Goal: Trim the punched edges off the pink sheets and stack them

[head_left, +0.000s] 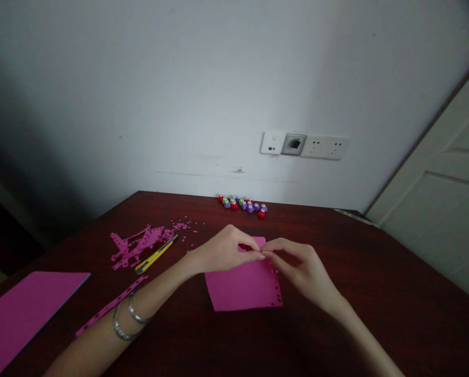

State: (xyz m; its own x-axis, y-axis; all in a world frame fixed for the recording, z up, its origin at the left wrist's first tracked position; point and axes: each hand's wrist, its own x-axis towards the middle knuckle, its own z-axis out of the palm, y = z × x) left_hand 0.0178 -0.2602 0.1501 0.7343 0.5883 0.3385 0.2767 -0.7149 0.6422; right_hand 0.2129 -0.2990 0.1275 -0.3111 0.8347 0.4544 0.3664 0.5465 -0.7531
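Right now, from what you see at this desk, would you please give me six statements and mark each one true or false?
1. The left hand and right hand come together over the pink sheet. True.
2. The sheet has holes only along its left edge. False: holes show along its right edge.
3. Pink scraps lie beside the knife. True.
4. The knife's handle is green. False: it is yellow.
5. Small red, green and purple pieces lie near the wall. True.
6. The bracelets are on the right arm. False: they are on the left arm.
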